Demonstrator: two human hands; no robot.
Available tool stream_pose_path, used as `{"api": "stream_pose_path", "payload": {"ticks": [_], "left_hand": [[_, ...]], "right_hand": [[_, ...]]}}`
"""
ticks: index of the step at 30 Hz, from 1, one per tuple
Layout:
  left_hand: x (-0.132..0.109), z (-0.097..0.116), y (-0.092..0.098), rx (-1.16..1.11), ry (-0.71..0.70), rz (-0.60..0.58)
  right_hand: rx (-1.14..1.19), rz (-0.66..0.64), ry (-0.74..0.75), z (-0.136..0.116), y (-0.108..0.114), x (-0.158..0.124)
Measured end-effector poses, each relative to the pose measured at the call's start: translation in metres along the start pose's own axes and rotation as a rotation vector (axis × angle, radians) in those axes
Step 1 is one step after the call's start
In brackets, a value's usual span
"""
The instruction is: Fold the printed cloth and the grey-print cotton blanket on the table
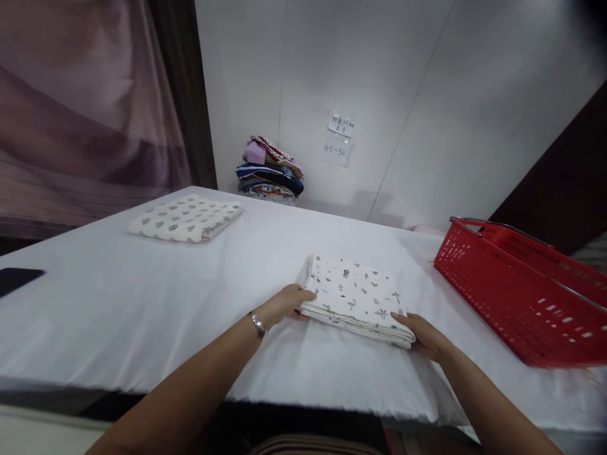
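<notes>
A folded white cloth (353,291) with small printed figures lies in front of me, in several layers. My left hand (289,301), with a silver bracelet at its wrist, grips the cloth's left near corner, thumb on top and fingers underneath. At the right near corner my right hand (422,335) pinches the layers in the same way. The fingers of both hands are partly hidden under the cloth. Farther left on the table rests another folded cloth (187,218), cream with grey patches, apart from both hands.
A red plastic basket (512,297) with metal handles stands on the right of the white-covered table (165,309). A dark flat object (19,279) lies at the left edge. Behind the table, a stack of folded fabrics (270,170) sits by the wall beneath paper signs (336,150).
</notes>
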State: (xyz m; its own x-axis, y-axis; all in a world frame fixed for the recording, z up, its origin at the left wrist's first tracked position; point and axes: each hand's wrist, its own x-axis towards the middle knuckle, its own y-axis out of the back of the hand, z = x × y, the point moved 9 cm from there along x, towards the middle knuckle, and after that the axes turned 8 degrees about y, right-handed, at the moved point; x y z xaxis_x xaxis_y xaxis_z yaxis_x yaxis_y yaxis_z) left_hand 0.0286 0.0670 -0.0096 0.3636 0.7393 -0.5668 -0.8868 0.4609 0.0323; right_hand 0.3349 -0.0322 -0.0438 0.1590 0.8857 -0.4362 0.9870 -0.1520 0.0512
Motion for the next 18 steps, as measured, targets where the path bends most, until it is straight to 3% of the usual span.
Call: {"api": "stream_pose_path", "payload": {"ticks": [6, 10, 12, 14, 16, 18], "left_hand": [[-0.011, -0.004, 0.050, 0.111, -0.013, 0.200], [-0.014, -0.010, 0.058, 0.139, -0.031, 0.227], [-0.013, -0.012, 0.060, 0.150, -0.057, 0.254], [-0.010, -0.016, 0.061, 0.148, -0.062, 0.263], [-0.005, -0.020, 0.063, 0.132, -0.063, 0.258], [-0.002, -0.023, 0.065, 0.103, -0.075, 0.244]], "right_hand": [[-0.117, -0.106, 0.024, 0.009, -0.037, -0.025], [-0.382, -0.111, -0.035, 0.009, -0.026, -0.031], [-0.588, 0.017, 0.104, -0.016, -0.009, -0.028], [-0.731, 0.179, 0.364, -0.056, -0.005, -0.029], [-0.763, 0.227, 0.576, -0.086, -0.021, -0.030], [-0.756, 0.155, 0.688, -0.103, -0.055, -0.025]]}}
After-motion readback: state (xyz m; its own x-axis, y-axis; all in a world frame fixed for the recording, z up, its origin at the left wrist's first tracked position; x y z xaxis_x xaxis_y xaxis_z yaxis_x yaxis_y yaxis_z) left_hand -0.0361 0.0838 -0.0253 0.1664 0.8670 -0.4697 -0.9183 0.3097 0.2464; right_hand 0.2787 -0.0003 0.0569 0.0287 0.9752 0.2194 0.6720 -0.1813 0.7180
